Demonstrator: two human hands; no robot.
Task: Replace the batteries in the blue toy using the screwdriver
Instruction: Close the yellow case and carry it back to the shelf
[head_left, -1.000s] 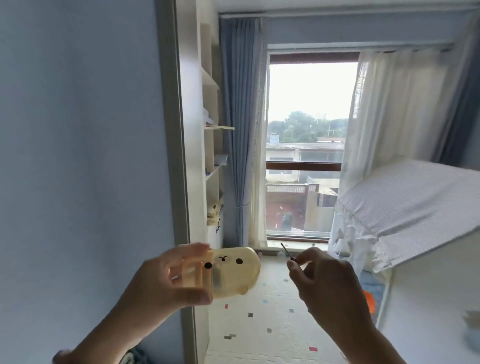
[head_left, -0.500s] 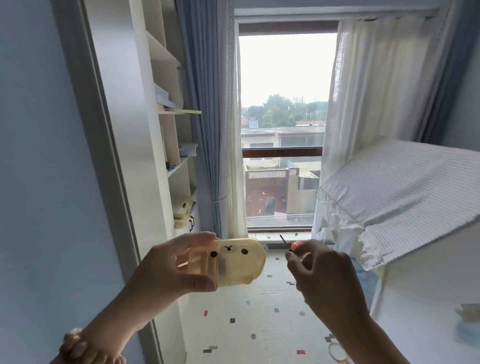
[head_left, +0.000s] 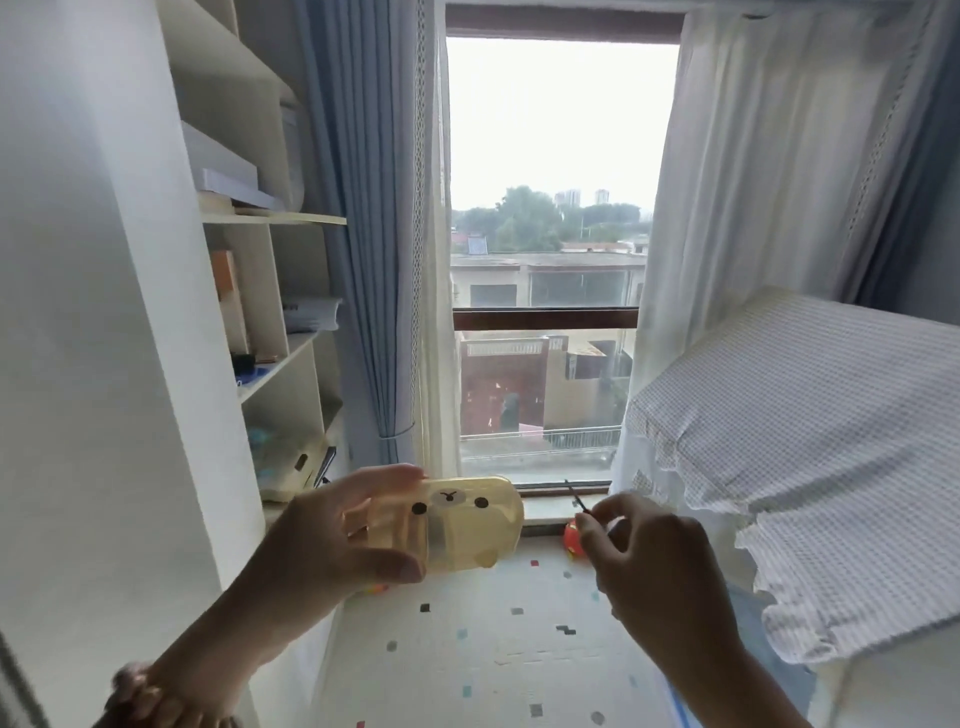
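Note:
My left hand (head_left: 332, 540) grips a translucent yellow plastic case (head_left: 467, 525) with a bear face printed on it, held sideways at chest height. To its right, my right hand (head_left: 654, 561) pinches a thin screwdriver (head_left: 575, 500) whose dark tip points up and left toward the case, a short gap away. No blue toy shows in this view. What the case holds is not clear through the plastic.
A white shelf unit (head_left: 270, 322) with books and boxes stands at the left. A window (head_left: 550, 260) with curtains lies ahead. A table under a checked cloth (head_left: 810, 447) fills the right. A small orange object (head_left: 574, 538) lies on the speckled floor (head_left: 493, 649).
The view has swung left and moved closer to the window. Both hands keep their hold, and the case and screwdriver stay about the same distance apart.

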